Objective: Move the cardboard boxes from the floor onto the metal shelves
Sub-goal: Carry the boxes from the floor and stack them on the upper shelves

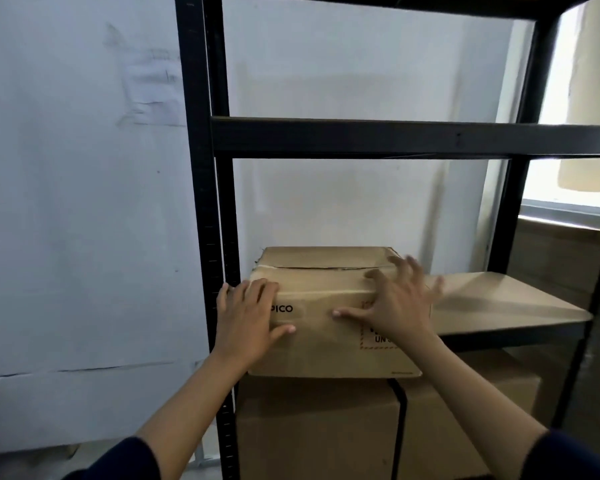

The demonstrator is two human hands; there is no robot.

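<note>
Cardboard box (pixel 326 317), stiff and judged fairly light, is pressed onto the shelf (pixel 499 299) by spread left hand (pixel 246 320) and right hand (pixel 399 306); corners are best gripped

The box (pixel 326 306) is tan cardboard with dark "PICO" lettering and a brown dashed-border label. The lower box (pixel 319 427) is the same tan, crossed by a black strap (pixel 397 427). The shelf frame (pixel 361 136) is black, its board (pixel 499 296) pale beige. The wall (pixel 66 202) is white, the sleeves (pixel 118 462) navy.
</note>
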